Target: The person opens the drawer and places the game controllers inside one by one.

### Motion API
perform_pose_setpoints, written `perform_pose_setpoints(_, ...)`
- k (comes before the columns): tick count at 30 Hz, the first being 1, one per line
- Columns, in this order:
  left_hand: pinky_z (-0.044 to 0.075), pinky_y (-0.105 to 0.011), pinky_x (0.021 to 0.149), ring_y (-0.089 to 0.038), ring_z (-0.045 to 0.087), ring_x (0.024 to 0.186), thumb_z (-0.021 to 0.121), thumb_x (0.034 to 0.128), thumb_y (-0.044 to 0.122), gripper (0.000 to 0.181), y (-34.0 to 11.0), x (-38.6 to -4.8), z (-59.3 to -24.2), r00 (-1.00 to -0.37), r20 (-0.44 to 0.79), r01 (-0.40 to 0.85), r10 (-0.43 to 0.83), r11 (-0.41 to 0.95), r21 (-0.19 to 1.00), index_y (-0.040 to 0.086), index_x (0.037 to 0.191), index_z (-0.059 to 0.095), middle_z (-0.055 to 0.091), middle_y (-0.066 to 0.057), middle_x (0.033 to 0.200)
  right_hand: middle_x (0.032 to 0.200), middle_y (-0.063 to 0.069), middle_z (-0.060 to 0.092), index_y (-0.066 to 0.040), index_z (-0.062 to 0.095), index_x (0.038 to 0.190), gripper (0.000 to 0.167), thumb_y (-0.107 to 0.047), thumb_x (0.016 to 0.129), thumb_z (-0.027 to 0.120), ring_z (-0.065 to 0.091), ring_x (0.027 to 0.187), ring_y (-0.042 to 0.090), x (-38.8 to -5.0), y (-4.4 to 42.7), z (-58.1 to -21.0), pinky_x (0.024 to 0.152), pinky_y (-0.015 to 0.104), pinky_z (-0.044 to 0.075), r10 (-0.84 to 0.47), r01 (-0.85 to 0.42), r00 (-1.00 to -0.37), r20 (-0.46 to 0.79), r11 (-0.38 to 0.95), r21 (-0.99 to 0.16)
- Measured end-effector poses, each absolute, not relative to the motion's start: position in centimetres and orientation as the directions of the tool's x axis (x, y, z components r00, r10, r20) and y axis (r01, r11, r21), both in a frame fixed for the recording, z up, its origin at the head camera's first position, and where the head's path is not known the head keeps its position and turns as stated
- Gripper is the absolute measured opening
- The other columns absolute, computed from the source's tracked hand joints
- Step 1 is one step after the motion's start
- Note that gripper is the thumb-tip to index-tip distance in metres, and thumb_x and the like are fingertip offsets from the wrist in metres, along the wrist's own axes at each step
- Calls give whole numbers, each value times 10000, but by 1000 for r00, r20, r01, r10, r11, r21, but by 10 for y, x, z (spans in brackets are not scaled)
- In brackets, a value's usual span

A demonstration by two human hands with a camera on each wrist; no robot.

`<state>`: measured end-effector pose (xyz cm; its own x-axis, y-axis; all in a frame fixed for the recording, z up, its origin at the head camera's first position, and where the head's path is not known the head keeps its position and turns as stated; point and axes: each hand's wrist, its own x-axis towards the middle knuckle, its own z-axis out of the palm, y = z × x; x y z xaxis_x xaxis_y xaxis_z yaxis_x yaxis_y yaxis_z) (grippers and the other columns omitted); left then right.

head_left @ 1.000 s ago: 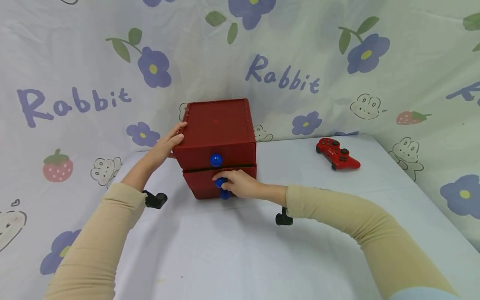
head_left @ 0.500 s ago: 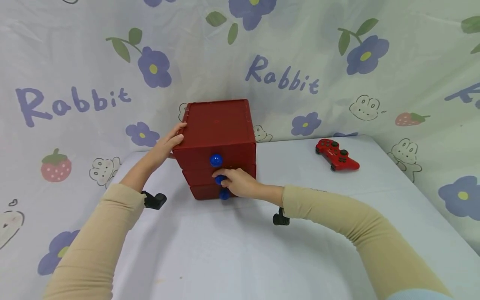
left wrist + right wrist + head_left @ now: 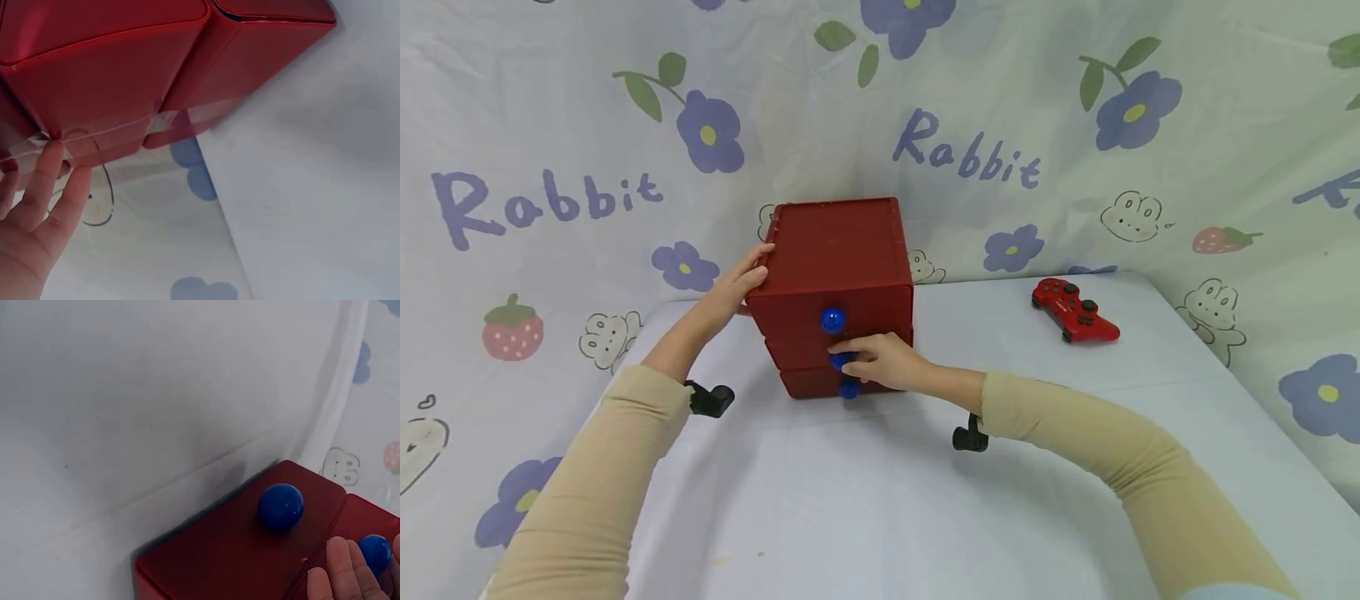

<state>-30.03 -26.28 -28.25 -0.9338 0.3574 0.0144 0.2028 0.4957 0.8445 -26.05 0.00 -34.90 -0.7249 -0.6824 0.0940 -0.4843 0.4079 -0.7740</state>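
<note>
The red drawer box stands just right of the left hand, whose straight, spread fingers rest against its side. Thumb and fingers of the right hand stand narrowly about the middle knob, 1 of 3 blue ones; whether they grip it I cannot tell. The top knob sits above that hand, the bottom knob just below. A red game controller lies well right of both hands.

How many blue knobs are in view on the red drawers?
3, one above another: top knob, middle knob partly behind the right hand, bottom knob. Any around back would be hidden.
</note>
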Motion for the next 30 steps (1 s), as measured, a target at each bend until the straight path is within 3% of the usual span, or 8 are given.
perform_pose_setpoints(4,318,-601,914,-415,302,1266,278,945,454,597,-262,-299,-282,-934,16,205,358,496,844,263,1472,73,130,-142,1503,966,137,679,-71,597,1209,331,-134,883,596,639,797,307,-254,5,-349,648,225,504,-676,-472,-730,102,391,-790)
perform_pose_setpoints(11,319,-591,915,-406,295,1271,273,944,455,601,-262,-298,-282,-935,15,202,355,498,843,261,1473,65,129,-137,1503,926,72,702,-76,620,1183,334,-162,860,632,638,865,168,-243,9,-358,689,185,487,-668,-475,-737,100,408,-780)
perform_pose_setpoints(19,321,-599,917,-402,297,1271,271,946,446,591,-262,-299,-284,-934,17,204,356,496,844,266,1472,70,133,-129,1504,939,70,701,-73,623,1175,341,-163,846,649,645,854,155,-243,8,-378,657,155,475,-669,-490,-736,99,427,-760)
perform_pose_setpoints(30,316,-627,913,-425,307,1261,272,948,450,592,-262,-300,-283,-938,19,202,347,499,843,249,1470,81,118,-135,1508,912,86,692,-54,620,1175,355,-150,835,660,624,785,126,-247,-1,-395,613,157,451,-610,-443,-788,81,471,-763)
